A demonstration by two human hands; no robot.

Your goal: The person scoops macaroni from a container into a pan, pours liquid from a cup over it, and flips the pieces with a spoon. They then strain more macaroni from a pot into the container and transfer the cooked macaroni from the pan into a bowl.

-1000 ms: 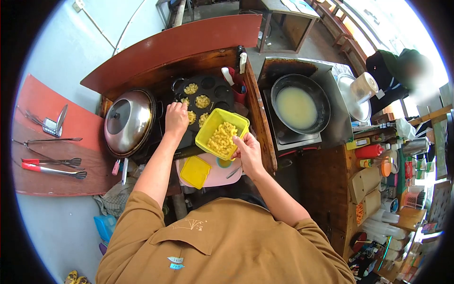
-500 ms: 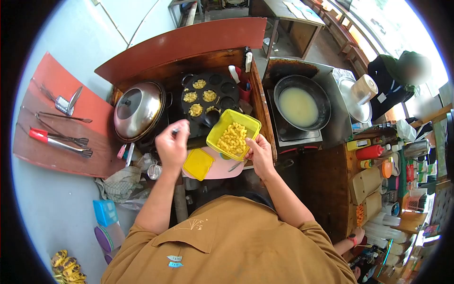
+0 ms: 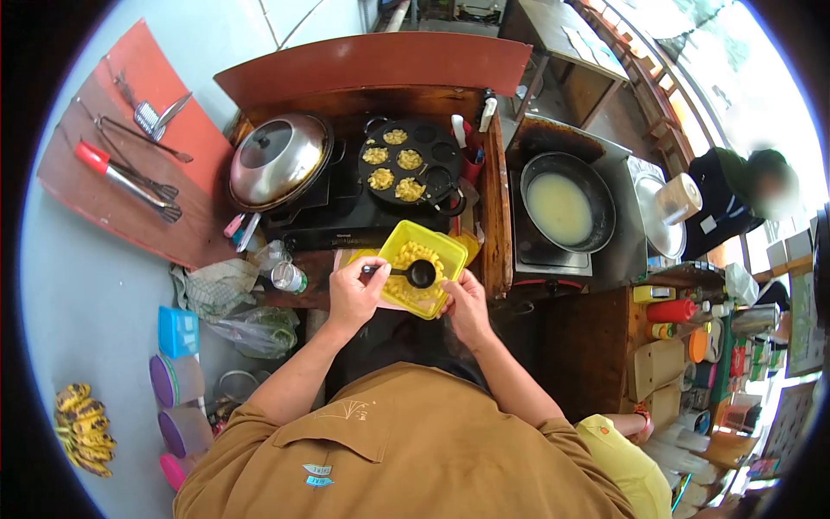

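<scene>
My left hand (image 3: 354, 294) grips the handle of a black ladle (image 3: 421, 273), its bowl over the macaroni (image 3: 405, 256) in a yellow-green plastic container (image 3: 452, 248). The fingers of my right hand (image 3: 465, 303) are closed on the container's right side, holding it tilted in front of my chest. Beyond it, on the black stove (image 3: 337, 235), sits a dark round pan with hollows (image 3: 421, 131). Several of its hollows hold portions of macaroni; others on the right show dark bottoms. Under the container, a pink board (image 3: 389, 304) is mostly hidden.
A lidded wok (image 3: 281, 164) stands left of the pan. To the right, a wok with pale liquid (image 3: 562, 208) rests on another burner. Utensils such as tongs (image 3: 121, 177) lie on the red board at left. A person (image 3: 735, 195) is at far right; another person's forearm (image 3: 627, 424) shows lower right.
The ladle has come from the pan back over the container, and another hollow now holds macaroni. The container has moved closer to my body. My view has shifted slightly.
</scene>
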